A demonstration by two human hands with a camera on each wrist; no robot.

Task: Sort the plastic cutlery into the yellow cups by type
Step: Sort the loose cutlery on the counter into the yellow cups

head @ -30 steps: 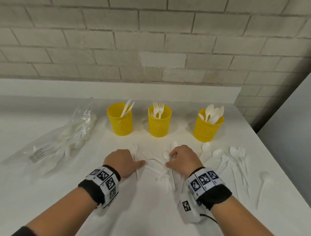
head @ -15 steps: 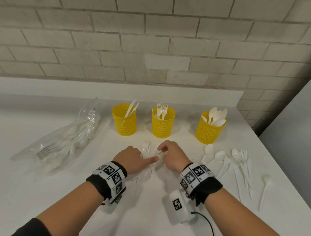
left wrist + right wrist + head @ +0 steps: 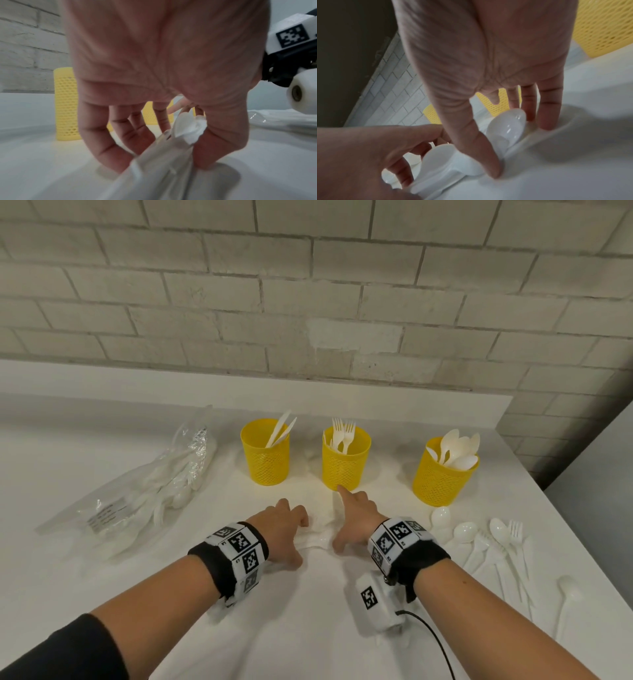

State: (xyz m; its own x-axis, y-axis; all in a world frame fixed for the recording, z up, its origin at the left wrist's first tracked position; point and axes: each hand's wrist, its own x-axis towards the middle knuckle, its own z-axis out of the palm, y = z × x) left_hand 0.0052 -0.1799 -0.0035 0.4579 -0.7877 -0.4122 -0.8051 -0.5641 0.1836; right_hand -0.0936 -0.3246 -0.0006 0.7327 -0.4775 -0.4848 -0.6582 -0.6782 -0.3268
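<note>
Three yellow mesh cups stand in a row: the left cup (image 3: 265, 460) holds knives, the middle cup (image 3: 346, 467) forks, the right cup (image 3: 440, 481) spoons. A gathered bunch of white cutlery (image 3: 318, 534) lies on the table between my hands, just in front of the middle cup. My left hand (image 3: 286, 525) curls its fingers and thumb round the bunch (image 3: 154, 170). My right hand (image 3: 354, 513) lies against the bunch's right side with straight fingers and its index finger pointing at the middle cup. Under it a white spoon (image 3: 508, 128) lies bowl up.
More loose spoons and forks (image 3: 486, 546) are spread at the right, and one spoon (image 3: 567, 587) lies near the table's right edge. A clear plastic bag of cutlery (image 3: 144, 494) lies at the left. A brick wall rises behind the cups.
Both hands came together and slid forward toward the middle cup, sweeping the scattered cutlery between them into one bunch. The left fingers have curled round it.
</note>
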